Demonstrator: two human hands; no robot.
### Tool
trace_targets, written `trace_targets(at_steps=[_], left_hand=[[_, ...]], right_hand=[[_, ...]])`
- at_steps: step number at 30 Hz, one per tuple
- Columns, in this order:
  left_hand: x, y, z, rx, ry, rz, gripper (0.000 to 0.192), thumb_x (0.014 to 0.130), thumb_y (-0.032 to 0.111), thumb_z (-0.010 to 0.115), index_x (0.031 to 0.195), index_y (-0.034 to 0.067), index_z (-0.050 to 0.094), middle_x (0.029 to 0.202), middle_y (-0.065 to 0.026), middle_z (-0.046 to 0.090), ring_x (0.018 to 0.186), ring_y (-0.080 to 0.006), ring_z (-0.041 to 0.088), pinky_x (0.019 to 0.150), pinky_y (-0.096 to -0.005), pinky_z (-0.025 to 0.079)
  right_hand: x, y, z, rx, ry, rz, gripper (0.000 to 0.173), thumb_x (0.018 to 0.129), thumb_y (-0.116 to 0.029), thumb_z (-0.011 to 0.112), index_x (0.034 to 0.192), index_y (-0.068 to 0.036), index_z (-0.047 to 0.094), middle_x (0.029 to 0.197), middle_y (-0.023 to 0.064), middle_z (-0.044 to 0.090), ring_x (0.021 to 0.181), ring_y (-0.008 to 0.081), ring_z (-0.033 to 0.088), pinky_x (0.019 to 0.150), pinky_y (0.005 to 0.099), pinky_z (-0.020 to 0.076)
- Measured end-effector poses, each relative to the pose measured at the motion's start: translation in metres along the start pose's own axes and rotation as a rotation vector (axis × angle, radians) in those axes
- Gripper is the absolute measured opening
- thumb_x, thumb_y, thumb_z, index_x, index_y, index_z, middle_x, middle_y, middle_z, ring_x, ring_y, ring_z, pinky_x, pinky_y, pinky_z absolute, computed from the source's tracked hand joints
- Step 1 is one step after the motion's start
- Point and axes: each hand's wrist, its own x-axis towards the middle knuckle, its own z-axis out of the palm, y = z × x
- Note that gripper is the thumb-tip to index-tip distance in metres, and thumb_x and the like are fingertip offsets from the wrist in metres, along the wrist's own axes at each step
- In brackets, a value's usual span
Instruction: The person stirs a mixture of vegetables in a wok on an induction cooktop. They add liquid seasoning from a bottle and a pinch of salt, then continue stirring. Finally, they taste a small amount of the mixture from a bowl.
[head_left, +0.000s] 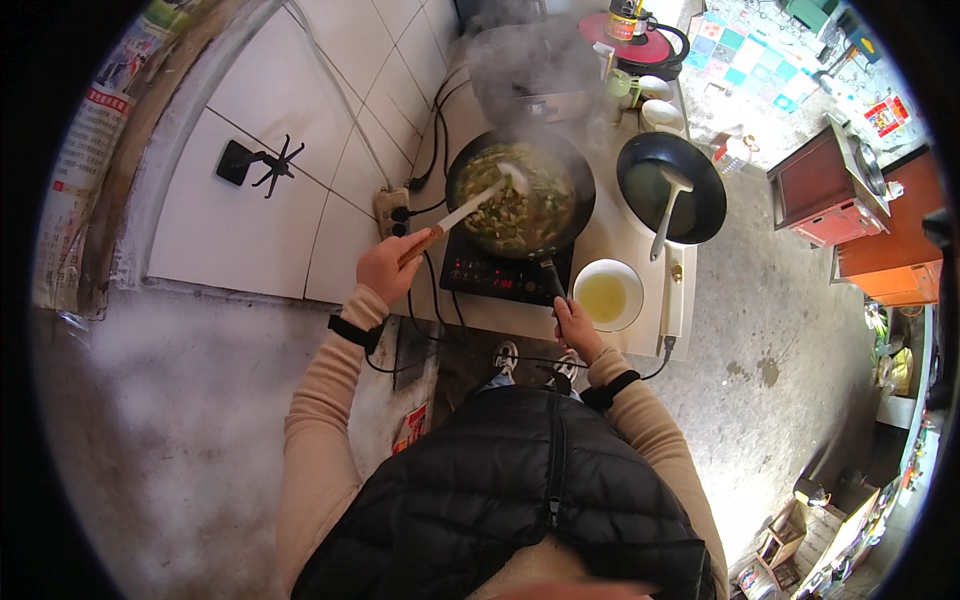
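Observation:
My left hand (388, 267) grips the wooden handle of a spatula (469, 204), whose pale head rests in the food inside a dark frying pan (583, 206). Chopped green and brown food (517, 214) covers the pan's bottom, and steam rises from its far side. The pan stands on a black induction cooker (469, 281) with lit red digits. My right hand (576, 327) is closed around the pan's black handle (553, 279). Just right of that hand sits a white bowl (604, 295) holding yellowish liquid.
A second dark wok (709, 202) with a metal turner (669, 208) stands to the right on a white cooker (673, 292). Behind the pan is a steam-veiled dark appliance (495, 90). Cords and a power strip (391, 210) run along the tiled wall. Small bowls (661, 116) stand at the back right.

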Motion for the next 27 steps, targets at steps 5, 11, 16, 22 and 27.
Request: trace_targets(at_steps=[5,11,16,22,27], left_hand=[[-0.003,0.012,-0.024,-0.969,-0.276,-0.756,0.037,0.099,0.017,0.049,0.133,0.003,0.053,0.070,-0.0003,0.052,0.052,-0.0049,0.040,0.044,-0.0224,0.034],[-0.014,0.042,-0.055,-0.844,-0.522,-0.745,0.040,0.098,0.013,0.048,0.136,0.000,0.049,0.069,0.0005,0.048,0.052,-0.0045,0.039,0.044,-0.0199,0.032],[-0.026,0.039,-0.039,-0.580,-0.430,-0.463,0.038,0.095,0.016,0.051,0.131,0.004,0.055,0.074,-0.0061,0.057,0.063,-0.0133,0.054,0.059,-0.0268,0.045],[-0.038,0.027,-0.021,0.176,-0.232,-0.170,0.040,0.090,0.022,0.055,0.129,0.018,0.058,0.083,-0.0120,0.064,0.072,-0.0314,0.062,0.065,-0.0413,0.050],[-0.027,0.004,0.017,0.335,-0.205,-0.264,0.042,0.091,0.023,0.055,0.132,0.020,0.055,0.083,-0.0098,0.064,0.074,-0.0322,0.062,0.065,-0.0441,0.049]], right_hand=[[0.001,0.000,0.000,0.018,-0.011,-0.019,0.041,0.099,-0.048,0.045,0.095,-0.007,0.048,0.058,0.0048,0.047,0.039,0.0137,0.043,0.036,0.0284,0.0336],[-0.001,-0.001,0.000,0.037,-0.025,-0.019,0.041,0.099,-0.047,0.045,0.094,-0.006,0.048,0.057,0.0050,0.047,0.039,0.0139,0.043,0.036,0.0284,0.0327],[0.000,-0.001,0.000,0.029,-0.018,-0.028,0.041,0.100,-0.046,0.043,0.095,-0.006,0.049,0.054,0.0048,0.048,0.036,0.0131,0.042,0.035,0.0279,0.0330],[0.001,0.001,-0.001,0.027,-0.032,-0.029,0.041,0.099,-0.048,0.045,0.094,-0.007,0.047,0.057,0.0051,0.048,0.038,0.0139,0.043,0.035,0.0284,0.0338],[0.001,0.000,0.000,0.032,-0.022,-0.006,0.041,0.099,-0.048,0.045,0.094,-0.007,0.047,0.057,0.0048,0.047,0.038,0.0139,0.043,0.035,0.0282,0.0340]])
